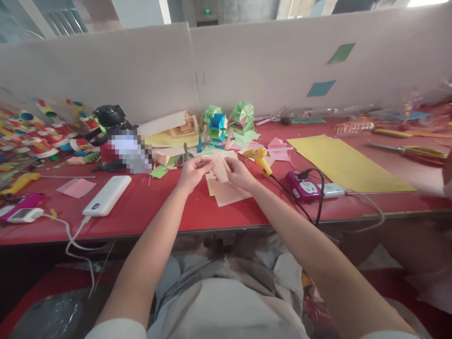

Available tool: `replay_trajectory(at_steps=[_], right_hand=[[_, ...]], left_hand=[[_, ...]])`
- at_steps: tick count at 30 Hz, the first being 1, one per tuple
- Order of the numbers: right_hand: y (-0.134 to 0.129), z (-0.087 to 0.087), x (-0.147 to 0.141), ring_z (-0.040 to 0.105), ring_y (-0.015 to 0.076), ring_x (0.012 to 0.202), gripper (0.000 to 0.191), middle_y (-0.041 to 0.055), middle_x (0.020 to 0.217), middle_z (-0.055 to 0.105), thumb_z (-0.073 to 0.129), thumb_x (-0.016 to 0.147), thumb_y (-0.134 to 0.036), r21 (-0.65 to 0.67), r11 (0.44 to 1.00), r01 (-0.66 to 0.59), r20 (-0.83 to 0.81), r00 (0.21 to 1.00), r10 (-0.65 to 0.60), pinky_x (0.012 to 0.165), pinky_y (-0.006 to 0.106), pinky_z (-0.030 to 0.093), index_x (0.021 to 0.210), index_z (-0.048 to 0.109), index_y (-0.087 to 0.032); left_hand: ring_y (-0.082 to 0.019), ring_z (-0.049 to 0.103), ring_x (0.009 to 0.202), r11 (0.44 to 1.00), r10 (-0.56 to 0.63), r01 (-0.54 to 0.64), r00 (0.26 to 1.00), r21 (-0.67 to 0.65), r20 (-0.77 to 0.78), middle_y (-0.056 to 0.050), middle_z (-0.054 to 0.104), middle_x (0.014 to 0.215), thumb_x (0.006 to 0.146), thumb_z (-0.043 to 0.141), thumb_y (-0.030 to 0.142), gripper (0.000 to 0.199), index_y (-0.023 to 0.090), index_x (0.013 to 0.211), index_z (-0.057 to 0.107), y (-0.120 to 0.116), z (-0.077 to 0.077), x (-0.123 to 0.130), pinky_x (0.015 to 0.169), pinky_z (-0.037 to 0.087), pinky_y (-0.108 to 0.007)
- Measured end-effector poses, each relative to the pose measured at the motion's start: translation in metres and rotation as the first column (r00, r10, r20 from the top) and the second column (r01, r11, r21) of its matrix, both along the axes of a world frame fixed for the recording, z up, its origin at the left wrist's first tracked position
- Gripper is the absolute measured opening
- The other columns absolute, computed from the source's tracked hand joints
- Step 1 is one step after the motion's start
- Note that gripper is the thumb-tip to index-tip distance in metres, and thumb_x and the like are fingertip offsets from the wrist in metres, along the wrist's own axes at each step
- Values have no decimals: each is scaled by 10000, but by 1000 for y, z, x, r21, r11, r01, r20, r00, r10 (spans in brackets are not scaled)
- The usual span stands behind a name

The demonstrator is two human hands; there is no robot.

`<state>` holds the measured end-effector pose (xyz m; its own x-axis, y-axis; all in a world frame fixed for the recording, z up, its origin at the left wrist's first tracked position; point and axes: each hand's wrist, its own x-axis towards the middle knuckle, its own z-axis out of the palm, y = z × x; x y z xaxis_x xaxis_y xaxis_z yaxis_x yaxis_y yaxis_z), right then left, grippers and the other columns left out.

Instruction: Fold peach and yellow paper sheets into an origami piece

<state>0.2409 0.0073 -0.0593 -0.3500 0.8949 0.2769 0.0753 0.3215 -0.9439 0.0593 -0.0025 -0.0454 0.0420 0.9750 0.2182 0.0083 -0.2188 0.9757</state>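
Between my two hands is a small piece of pale peach paper (pixel 221 169), held just above the table. My left hand (pixel 194 173) pinches its left edge with fingers closed. On the other side, the fingers of my right hand (pixel 240 174) are closed on its right edge. Beneath them a larger peach sheet (pixel 231 194) lies on the red table (pixel 190 212), with a bit of yellow paper showing at its left. Scissors (pixel 181 160) rest just left of my hands, and a yellow glue gun (pixel 261 159) lies to the right.
Green and blue folded paper models (pixel 218 123) stand behind my hands. To the right are a purple power strip (pixel 303 186) and a yellow sheet (pixel 348 162). A white power bank (pixel 107 196) and a black-lidded jug (pixel 109 117) are left. Another person's blurred arm (pixel 425 181) reaches in at right.
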Motion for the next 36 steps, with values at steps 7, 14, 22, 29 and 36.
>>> replay_trajectory(at_steps=[7,14,22,29,36], right_hand=[[0,6,-1,678,201,900,359,63,969,706,706,741,-429,-123,988,-93,-235,970,62,806,360,562,1009,666,-193],[0,3,-2,664,192,741,384,48,786,698,765,682,-516,-135,990,40,-188,980,-65,699,349,558,846,633,-194],[-3,4,-2,596,136,653,354,6,707,635,756,699,-502,-105,994,-37,-178,984,18,621,280,504,782,622,-186],[-2,5,-2,593,128,673,381,6,726,636,763,688,-523,-109,992,-68,-162,986,50,627,261,503,770,626,-177],[0,5,-1,577,136,640,391,12,702,630,764,693,-537,-68,998,6,-177,984,-18,604,277,480,782,642,-176]], left_hand=[[-174,642,737,978,197,-191,978,82,-74,-47,700,785,696,701,324,209,160,826,700,8,-5,-6,659,509,-274],[-170,631,700,989,91,-67,978,131,-189,-44,686,757,711,696,313,197,161,836,697,0,-2,1,649,508,-276],[-187,648,750,985,-28,65,975,159,-222,-61,706,813,754,717,414,264,166,841,695,-1,-5,1,680,495,-280],[-181,638,779,977,18,42,961,209,-276,-49,704,825,793,686,428,272,157,816,693,-1,-3,1,691,482,-265],[-172,614,699,997,-80,77,985,-26,-154,-34,671,769,808,631,543,388,160,839,685,-3,0,2,599,485,-260]])
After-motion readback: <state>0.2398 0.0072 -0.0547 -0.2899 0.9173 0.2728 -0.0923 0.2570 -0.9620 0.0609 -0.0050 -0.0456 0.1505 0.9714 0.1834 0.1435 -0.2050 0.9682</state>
